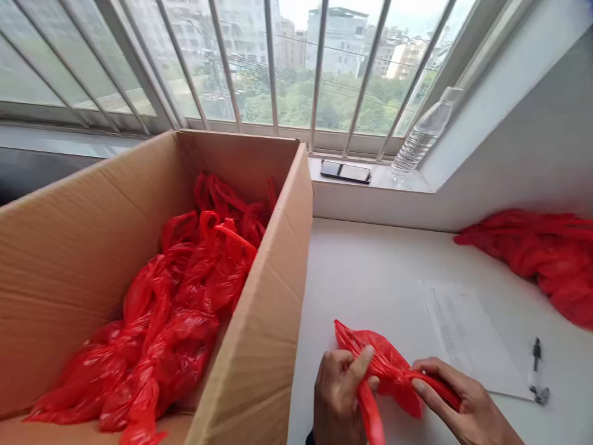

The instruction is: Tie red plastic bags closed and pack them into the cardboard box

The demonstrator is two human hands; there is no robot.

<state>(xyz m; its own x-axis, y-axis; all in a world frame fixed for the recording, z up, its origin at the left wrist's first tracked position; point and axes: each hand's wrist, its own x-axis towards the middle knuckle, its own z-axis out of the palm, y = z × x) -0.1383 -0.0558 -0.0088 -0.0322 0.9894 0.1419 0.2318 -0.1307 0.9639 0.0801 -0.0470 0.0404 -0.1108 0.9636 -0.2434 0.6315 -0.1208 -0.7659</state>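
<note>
A red plastic bag (386, 352) lies on the white table in front of me, gathered and twisted in its middle. My left hand (340, 392) is closed on its left part, with a strip of the bag hanging down past the fingers. With thumb and fingers, my right hand (456, 398) pinches another twisted strip of the same bag on the right. What the bag holds, if anything, is hidden. Left of my hands stands an open cardboard box (259, 334), and in it lie several knotted red plastic bags (185, 296).
A printed sheet of paper (472, 337) and a pen (536, 364) lie right of my hands. More red bags (537, 253) are heaped by the right wall. On the windowsill are a phone (345, 172) and a clear plastic bottle (424, 136), before a barred window.
</note>
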